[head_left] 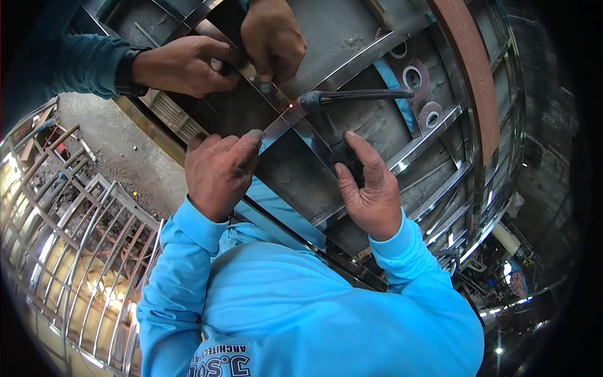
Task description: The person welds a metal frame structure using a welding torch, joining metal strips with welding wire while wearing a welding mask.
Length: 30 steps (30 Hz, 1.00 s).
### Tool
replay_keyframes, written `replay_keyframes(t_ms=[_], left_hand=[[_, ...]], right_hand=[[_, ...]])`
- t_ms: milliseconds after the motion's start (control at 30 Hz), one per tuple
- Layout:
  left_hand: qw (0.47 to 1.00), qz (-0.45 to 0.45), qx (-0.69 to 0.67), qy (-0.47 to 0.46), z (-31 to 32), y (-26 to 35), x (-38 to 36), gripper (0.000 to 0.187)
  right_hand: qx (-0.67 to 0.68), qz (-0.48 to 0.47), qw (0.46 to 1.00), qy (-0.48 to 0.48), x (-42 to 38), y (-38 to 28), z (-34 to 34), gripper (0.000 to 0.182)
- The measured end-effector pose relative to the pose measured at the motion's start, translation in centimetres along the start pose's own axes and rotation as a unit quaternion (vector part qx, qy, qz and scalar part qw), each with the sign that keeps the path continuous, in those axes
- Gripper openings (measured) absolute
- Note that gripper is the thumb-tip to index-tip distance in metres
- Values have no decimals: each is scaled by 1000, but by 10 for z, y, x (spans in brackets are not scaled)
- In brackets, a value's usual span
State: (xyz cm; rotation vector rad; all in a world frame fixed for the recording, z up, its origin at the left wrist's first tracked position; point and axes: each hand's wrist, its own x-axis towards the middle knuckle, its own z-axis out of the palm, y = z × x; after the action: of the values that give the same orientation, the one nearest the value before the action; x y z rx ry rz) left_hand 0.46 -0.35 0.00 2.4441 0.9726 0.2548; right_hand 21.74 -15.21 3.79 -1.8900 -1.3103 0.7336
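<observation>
A black welding torch [326,119] has its head over a joint of shiny metal bars [352,68], beside a small glowing red spot. My right hand [372,185] is closed around the torch handle, thumb and forefinger on its sides. On the lower-left bar, next to the joint, my left hand [223,173] grips the metal with curled fingers. Across the joint, a co-worker's two hands are close to the same bars; one wrist wears a dark watch [125,72]. What those hands hold is mostly hidden by their fingers.
Several flap discs [412,78] lie between bars at the upper right, near a blue strip [394,81]. A reddish-brown curved board [472,75] crosses the frame there. At the lower left stands a barred metal frame [94,251].
</observation>
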Motion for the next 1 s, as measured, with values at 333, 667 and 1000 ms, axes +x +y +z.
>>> replay_keyframes(t_ms=[333, 667, 1000], left_hand=[[1000, 27, -6, -9, 0, -7, -1, 25], [994, -43, -14, -99, 0, 62, -10, 39], [975, -166, -89, -118, -11, 46, -8, 22]], right_hand=[[-9, 22, 999, -39, -1, 0, -4, 62], [16, 106, 991, 81, -6, 6, -18, 61], [-3, 127, 980, 150, -26, 6, -48, 61]])
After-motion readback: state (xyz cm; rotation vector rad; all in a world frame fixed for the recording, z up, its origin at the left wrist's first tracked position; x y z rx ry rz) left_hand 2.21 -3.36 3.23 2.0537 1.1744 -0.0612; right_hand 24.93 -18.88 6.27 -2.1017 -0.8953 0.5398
